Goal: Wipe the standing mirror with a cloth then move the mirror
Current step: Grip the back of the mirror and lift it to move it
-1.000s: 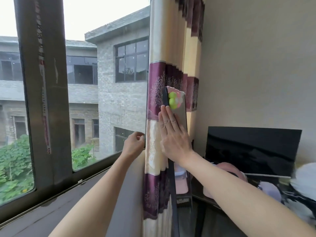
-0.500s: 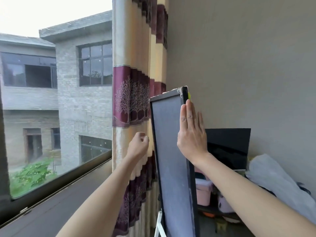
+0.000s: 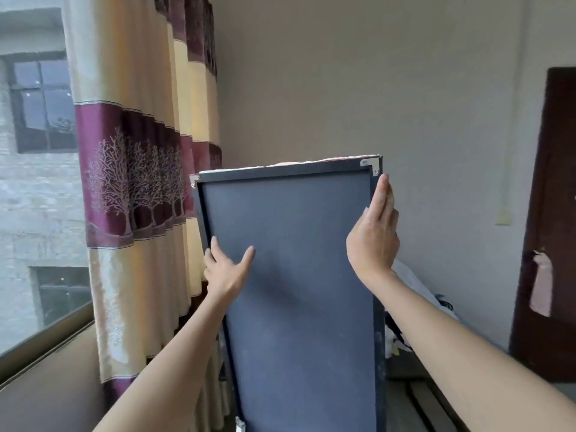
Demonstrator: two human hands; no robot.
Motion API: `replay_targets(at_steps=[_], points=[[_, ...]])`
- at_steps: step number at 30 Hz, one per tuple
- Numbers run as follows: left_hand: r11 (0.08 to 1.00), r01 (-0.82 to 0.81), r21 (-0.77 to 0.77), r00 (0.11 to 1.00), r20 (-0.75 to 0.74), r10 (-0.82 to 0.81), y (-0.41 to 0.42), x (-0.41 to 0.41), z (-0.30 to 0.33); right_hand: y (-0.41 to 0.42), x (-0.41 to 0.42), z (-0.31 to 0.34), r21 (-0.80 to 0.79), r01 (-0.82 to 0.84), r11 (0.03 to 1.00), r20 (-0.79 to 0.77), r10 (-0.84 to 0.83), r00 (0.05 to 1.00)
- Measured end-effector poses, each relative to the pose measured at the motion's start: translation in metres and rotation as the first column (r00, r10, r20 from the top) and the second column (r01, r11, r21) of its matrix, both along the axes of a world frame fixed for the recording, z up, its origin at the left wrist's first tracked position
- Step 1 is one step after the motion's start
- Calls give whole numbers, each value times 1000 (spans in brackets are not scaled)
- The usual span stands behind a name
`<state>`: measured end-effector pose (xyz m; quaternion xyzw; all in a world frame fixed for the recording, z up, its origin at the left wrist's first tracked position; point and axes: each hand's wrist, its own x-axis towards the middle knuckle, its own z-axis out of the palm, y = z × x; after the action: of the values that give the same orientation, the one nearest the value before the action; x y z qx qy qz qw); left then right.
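Note:
The standing mirror (image 3: 299, 275) fills the middle of the view with its dark grey back panel toward me, black frame and silver corner brackets showing. It tilts slightly. A pale cloth (image 3: 311, 162) peeks along its top edge. My left hand (image 3: 226, 268) grips the mirror's left edge, thumb across the back panel. My right hand (image 3: 374, 232) grips the right edge higher up, fingers wrapped round to the hidden front. The glass side cannot be seen.
A striped cream and maroon curtain (image 3: 140, 182) hangs at the left, beside the window (image 3: 34, 182) and its sill. A plain wall stands behind. A dark wooden door (image 3: 551, 229) is at the right. Low furniture with white bags (image 3: 417, 294) sits behind the mirror.
The mirror has swung round from edge-on to showing its full back. My left hand left the curtain and took the mirror's left edge. The view turned right, away from the window.

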<state>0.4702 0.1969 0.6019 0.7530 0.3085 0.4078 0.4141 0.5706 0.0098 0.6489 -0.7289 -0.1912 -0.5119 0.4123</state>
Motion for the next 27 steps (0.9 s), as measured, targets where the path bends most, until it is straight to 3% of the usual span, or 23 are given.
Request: replay_targets(at_steps=[7,11,13,17,27], points=[[991,-133,8,984,117,132,-5,36,-6,-33,47,-2,88,91,992,-114,-81,990],[995,27,93,955,292,-53,-5,52,-10,-52,72,-17,120,93,988,-124,-78,989],[993,68,98,952,293,-94,-12,62,-16,-61,83,-27,139,100,985,-155,-78,985],[999,-17,39,951,310,4,-17,80,-31,-58,92,-44,122,60,991,-175,-38,984],[994,-28,-107,991,124,41,-22,102,-81,-56,104,-133,148,-69,987,-426,126,896]])
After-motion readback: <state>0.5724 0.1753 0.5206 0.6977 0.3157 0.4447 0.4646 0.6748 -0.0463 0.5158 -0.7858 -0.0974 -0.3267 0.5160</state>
